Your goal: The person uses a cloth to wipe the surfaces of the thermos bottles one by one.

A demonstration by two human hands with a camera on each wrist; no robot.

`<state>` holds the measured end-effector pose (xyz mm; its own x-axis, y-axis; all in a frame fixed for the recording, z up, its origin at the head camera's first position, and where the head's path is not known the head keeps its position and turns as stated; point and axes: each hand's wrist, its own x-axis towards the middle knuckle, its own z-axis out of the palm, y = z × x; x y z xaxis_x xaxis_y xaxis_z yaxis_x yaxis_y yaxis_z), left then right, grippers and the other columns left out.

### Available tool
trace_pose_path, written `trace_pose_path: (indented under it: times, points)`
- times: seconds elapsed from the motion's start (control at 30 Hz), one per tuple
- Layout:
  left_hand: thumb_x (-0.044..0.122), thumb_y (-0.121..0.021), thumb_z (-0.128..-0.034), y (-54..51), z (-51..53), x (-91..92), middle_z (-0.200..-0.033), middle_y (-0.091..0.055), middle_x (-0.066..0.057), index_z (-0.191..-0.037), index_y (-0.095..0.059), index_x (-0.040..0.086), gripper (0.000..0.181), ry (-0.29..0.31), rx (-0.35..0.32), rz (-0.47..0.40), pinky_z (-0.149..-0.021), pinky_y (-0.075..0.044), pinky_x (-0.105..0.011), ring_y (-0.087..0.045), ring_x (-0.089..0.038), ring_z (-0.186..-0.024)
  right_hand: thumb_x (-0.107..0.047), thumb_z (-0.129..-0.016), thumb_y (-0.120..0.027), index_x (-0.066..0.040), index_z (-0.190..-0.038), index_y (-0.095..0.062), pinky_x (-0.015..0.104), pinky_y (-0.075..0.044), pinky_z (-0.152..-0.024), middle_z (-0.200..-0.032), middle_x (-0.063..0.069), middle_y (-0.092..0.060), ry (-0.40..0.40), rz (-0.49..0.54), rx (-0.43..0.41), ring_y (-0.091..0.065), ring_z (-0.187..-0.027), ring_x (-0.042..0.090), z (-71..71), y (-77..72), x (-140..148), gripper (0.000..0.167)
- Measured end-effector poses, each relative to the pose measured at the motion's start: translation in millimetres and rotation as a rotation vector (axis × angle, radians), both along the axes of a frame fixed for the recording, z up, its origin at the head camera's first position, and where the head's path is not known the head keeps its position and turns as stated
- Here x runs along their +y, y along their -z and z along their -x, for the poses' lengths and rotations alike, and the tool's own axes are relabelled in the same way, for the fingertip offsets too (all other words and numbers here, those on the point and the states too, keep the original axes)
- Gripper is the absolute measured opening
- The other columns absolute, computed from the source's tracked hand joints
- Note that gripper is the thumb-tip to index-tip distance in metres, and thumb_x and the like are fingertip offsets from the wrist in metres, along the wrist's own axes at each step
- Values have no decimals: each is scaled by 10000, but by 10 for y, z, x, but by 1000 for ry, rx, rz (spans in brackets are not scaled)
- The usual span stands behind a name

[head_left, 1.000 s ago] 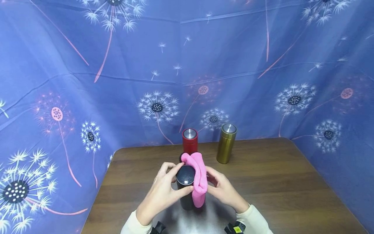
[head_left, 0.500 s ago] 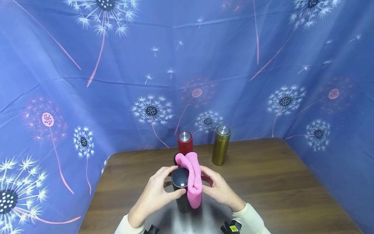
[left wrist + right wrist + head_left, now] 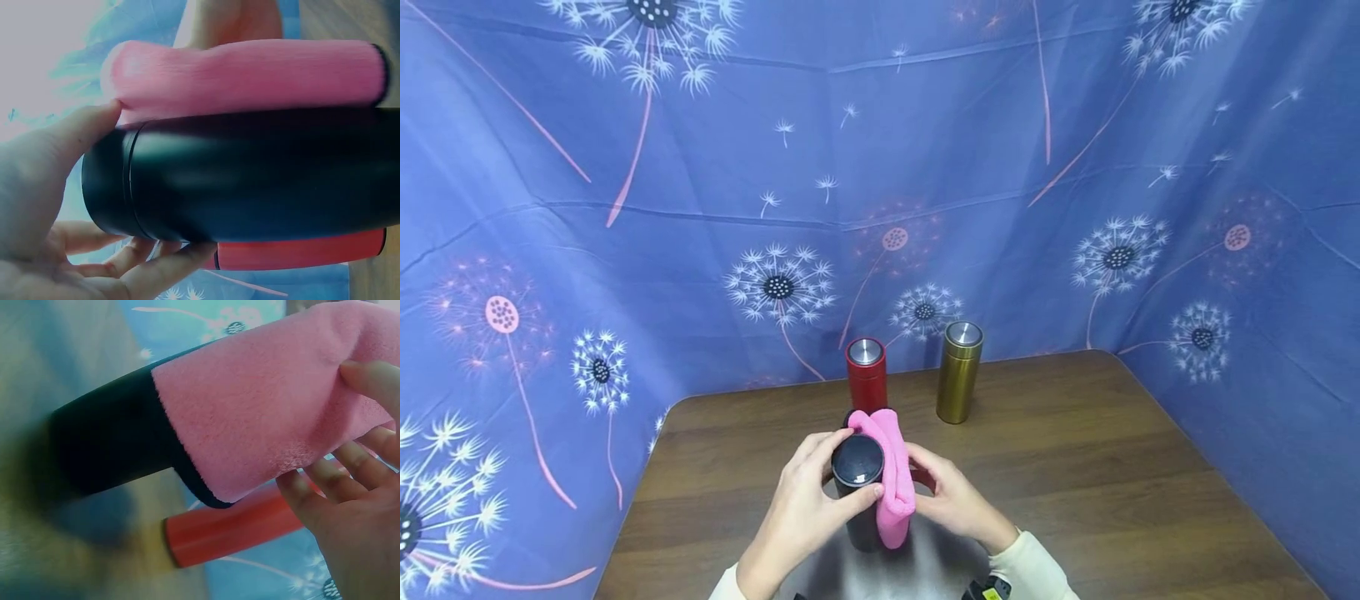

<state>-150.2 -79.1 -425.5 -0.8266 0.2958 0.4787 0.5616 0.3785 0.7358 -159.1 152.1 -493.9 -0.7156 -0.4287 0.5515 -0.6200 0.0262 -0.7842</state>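
A black thermos bottle (image 3: 859, 462) with a smooth dark lid is in front of me, near the middle of the head view. My left hand (image 3: 801, 504) grips it near the top, thumb on the near side and fingers behind. Against its right side lies a folded pink cloth (image 3: 895, 479), with a dark edging (image 3: 187, 469) in the right wrist view. My right hand (image 3: 953, 497) holds this cloth between thumb and fingers, pressing it to the bottle. Whether the bottle's base touches the table cannot be told.
Behind the black bottle stands a red thermos (image 3: 867, 383) with a silver-topped lid. To its right is a gold thermos (image 3: 958, 379), upright near the back edge of the wooden table (image 3: 1075, 483). A blue dandelion-print curtain (image 3: 1015, 250) hangs around the table.
The head view has shifted, so everything sits further left. The black bottle and cloth are slightly nearer me, showing more of the red thermos. Both hands keep their hold.
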Motion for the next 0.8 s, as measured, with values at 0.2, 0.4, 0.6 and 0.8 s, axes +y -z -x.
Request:
trace_pose_path:
  times: [0.2, 0.4, 0.6, 0.8]
  points:
    - [176, -926, -700, 7, 16, -30, -1153, -539, 61, -1338, -639, 121, 702, 51, -32, -13, -873, -555, -263, -627, -104, -1026, 102, -880, -689, 11, -1369, -518, 408, -530, -962, -1287, 122, -615, 4, -20, -40, -578, -1192, 165, -69, 96, -30, 527]
    - [176, -908, -698, -34, 62, -78, -1171, -575, 131, -1378, -614, 167, 741, 66, -54, 33, -862, -564, -274, -611, -85, -1060, 75, -909, -668, 46, -1377, -494, 412, -514, -986, -1303, 138, -598, -13, -35, -121, -562, -1212, 149, -108, 215, -36, 500]
    - [151, -895, -724, -19, 95, -126, -1217, -616, 101, -1417, -559, 155, 770, 117, -50, 17, -878, -567, -322, -642, -102, -1046, 31, -946, -645, 24, -1427, -451, 409, -488, -1014, -1356, 137, -562, -69, 11, -164, -544, -1251, 184, -36, 601, 3, 518]
    - [108, -852, -782, 37, 117, -165, -1338, -607, 18, -1438, -513, 186, 742, 184, -97, -24, -954, -534, -371, -629, -161, -1143, 8, -960, -635, 3, -1431, -456, 429, -485, -1017, -1357, 137, -561, -56, 12, -170, -536, -1255, 182, -49, 666, -11, 504]
